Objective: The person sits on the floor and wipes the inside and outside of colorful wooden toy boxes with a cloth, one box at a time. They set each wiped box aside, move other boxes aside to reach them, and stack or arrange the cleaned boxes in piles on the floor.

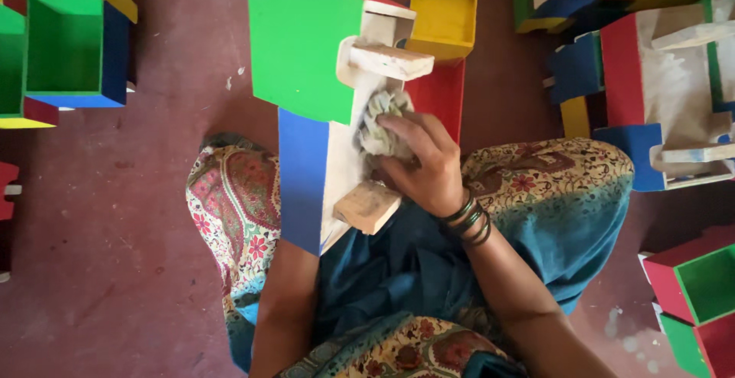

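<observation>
The right hand (425,167) clenches a crumpled rag (380,122) against the painted wooden box's (314,79) bare face, between two wooden blocks (390,60); the left hand's grip is hidden behind it.

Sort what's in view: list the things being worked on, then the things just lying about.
In hand:
right hand
crumpled rag
green and blue wooden piece

Lying about:
yellow box
green open box
red and white piece
red-green box
</observation>
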